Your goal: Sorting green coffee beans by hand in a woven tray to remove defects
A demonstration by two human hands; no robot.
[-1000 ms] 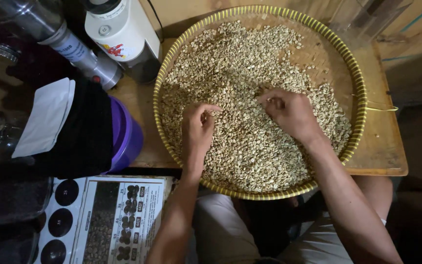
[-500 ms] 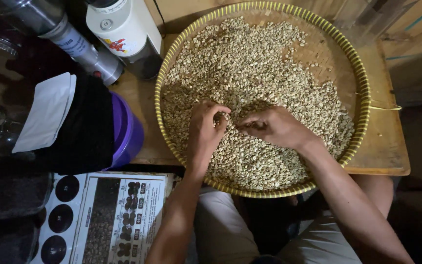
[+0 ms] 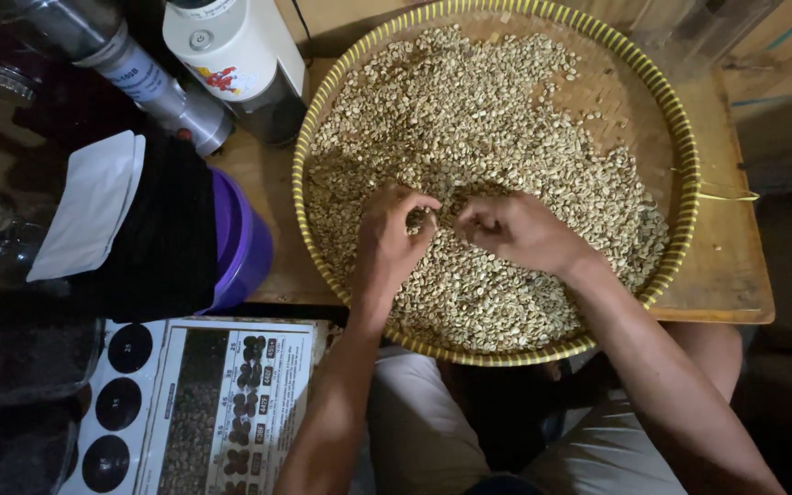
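At frame centre, both hands are pinching: left hand (image 3: 394, 240) and right hand (image 3: 517, 231) curl closed, picking beans (image 3: 506, 137) spread thin across the woven tray (image 3: 680, 174) for sorting

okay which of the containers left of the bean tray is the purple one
The purple tub, closest to the woven tray, draped in black cloth. The white cylinder and metal canister stand farther back.

Small wooden table (image 3: 735, 275), dim surroundings, wood-panel wall (image 3: 781, 37) behind, light from above.
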